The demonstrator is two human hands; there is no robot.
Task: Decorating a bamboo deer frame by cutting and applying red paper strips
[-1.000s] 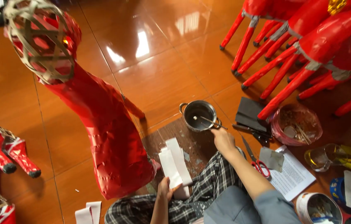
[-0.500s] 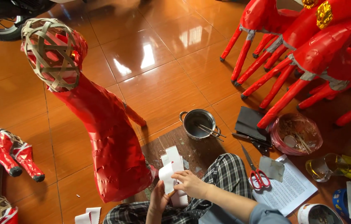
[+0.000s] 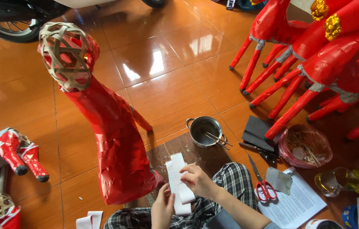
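Observation:
I sit on the floor in checked trousers. My right hand (image 3: 196,180) grips the upper part of a stack of white paper strips (image 3: 178,178) lying over my knee. My left hand (image 3: 162,208) rests on the lower end of the same strips. Just left of them stands a tall animal figure (image 3: 111,140) wrapped in shiny red paper, its head (image 3: 66,55) a bare woven bamboo cage. A small metal pot (image 3: 205,130) with sticks in it stands on a dark board behind the strips.
Several red paper animal figures (image 3: 315,59) with red legs crowd the right. Red-handled scissors (image 3: 262,184), printed sheets (image 3: 292,201), a pink plastic bowl (image 3: 306,146) and a black pad (image 3: 258,131) lie to my right. Red leg parts (image 3: 18,152) lie at left; a vehicle wheel (image 3: 8,25) at top left.
My right hand came back from the metal pot to the white strips and now grips them. The view has tilted upward, showing more of the tiled floor.

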